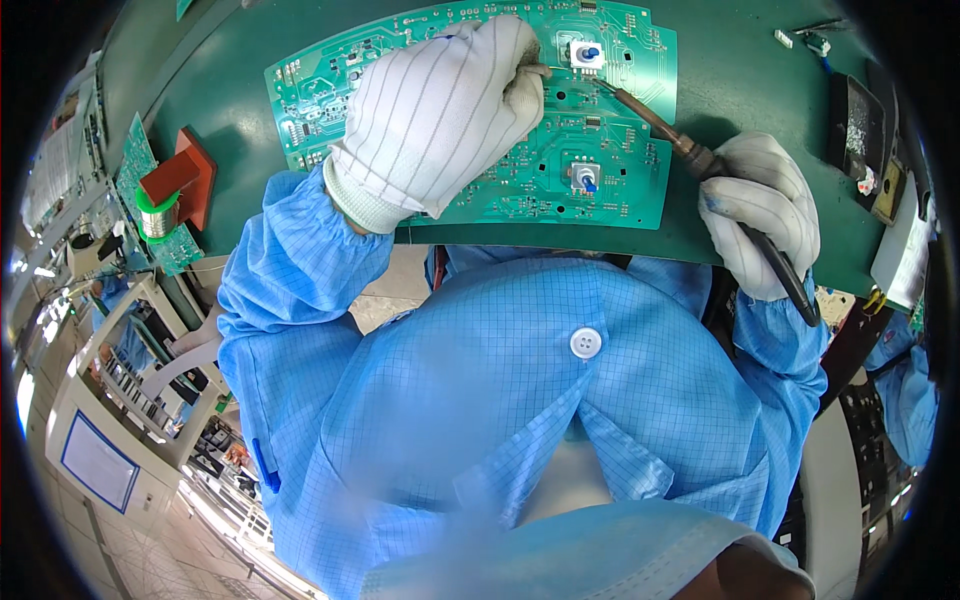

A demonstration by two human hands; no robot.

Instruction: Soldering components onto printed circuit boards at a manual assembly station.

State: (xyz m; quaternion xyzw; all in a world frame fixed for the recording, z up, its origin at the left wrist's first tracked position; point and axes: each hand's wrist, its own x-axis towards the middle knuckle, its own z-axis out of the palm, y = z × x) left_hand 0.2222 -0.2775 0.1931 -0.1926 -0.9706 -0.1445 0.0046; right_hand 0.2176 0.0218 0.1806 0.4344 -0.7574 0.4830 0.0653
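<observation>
Board: a green circuit board (545, 160) lies flat on the table, beneath the left hand and to the left of the right hand.
Left hand: gloved, laid over the middle of the board (440, 115); fingers curled together just left of the upper knob (587, 54). Whether anything is pinched in them, cannot tell.
Right hand: gloved, off the board's right edge (765, 205); closed around the handle of a soldering iron (680, 143).
Iron tip: points up and left over the board, ending close to the upper knob's lower right corner. Contact: cannot tell.
Hands: well apart from each other.
Lower knob: white base, blue shaft (586, 178), mounted near the board's lower edge, below the upper knob.
Table: green top (740, 60); its near edge runs in front of the person's blue checked coat (480, 370).
Left of table: a second board (135, 150), partly behind the red stand (200, 175).
Room: tiled floor (190, 535) at lower left; another person in blue (908, 400) at the right rim.
Spool: green-ended, wound with silvery wire (157, 218), at the red stand.
Dark box: at the table's right side (855, 125); grey, speckled matter shows in it, kind unclear.
White sheet: near the dark box (900, 255).
</observation>
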